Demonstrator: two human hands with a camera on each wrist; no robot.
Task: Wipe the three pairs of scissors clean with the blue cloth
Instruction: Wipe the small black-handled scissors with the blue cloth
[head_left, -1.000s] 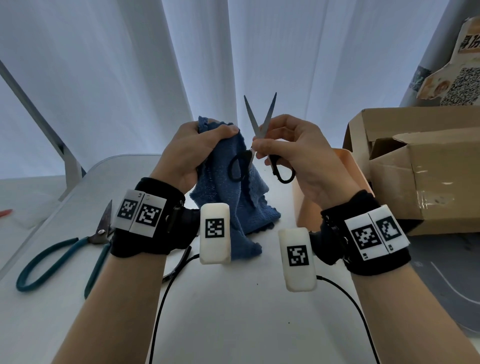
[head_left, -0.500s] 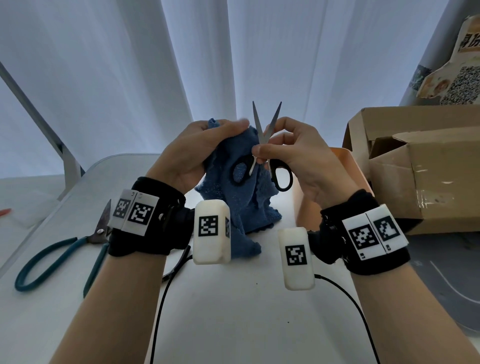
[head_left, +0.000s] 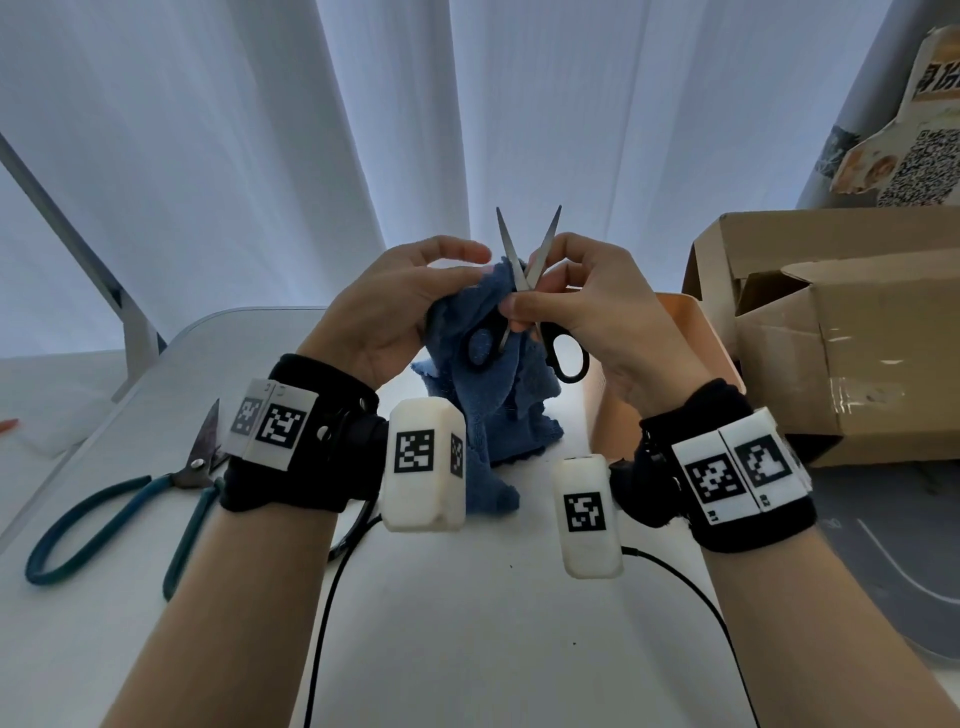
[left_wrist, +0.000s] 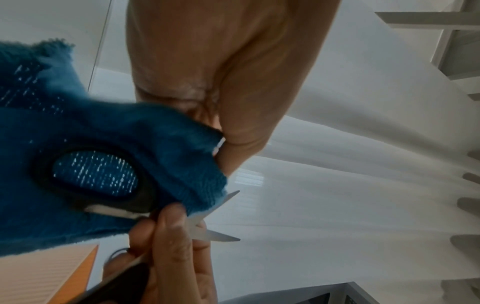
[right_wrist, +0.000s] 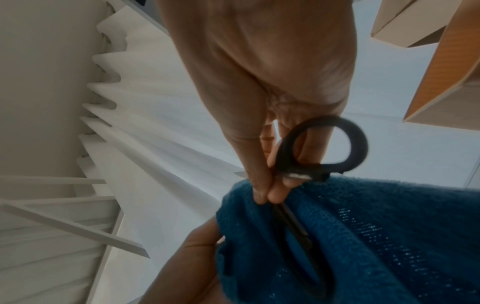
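The black-handled scissors (head_left: 524, 312) stood upright above the table with blades parted, the blue cloth (head_left: 488, 405) draped against one blade and hanging down, while teal-handled scissors (head_left: 130, 509) lay flat on the table.

A white table (head_left: 467, 649) with a rounded far-left corner carries everything. At about nine o'clock lie teal-handled shears (head_left: 130, 512), blades pointing toward twelve. Near the centre the lower end of a blue cloth (head_left: 498, 457) rests on the top. At two o'clock stands an orange box (head_left: 680, 332). Two black cables (head_left: 324, 613) run across toward six.
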